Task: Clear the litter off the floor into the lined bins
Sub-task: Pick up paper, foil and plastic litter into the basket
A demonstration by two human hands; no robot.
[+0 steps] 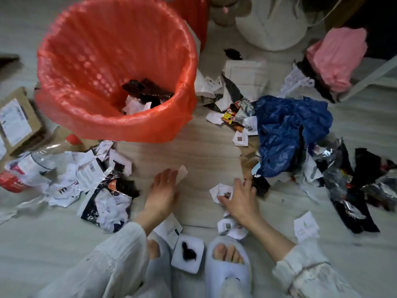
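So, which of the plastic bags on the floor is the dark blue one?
The crumpled bag right of the red-lined bin, just beyond the right hand. The other bag, farther back, is pink.

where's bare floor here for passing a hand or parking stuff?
Bare wood floor runs from the red-lined bin down between the left hand and right hand. Crowded: torn paper pile on the left, blue bag and foil wrappers on the right, paper scraps by the slippers.
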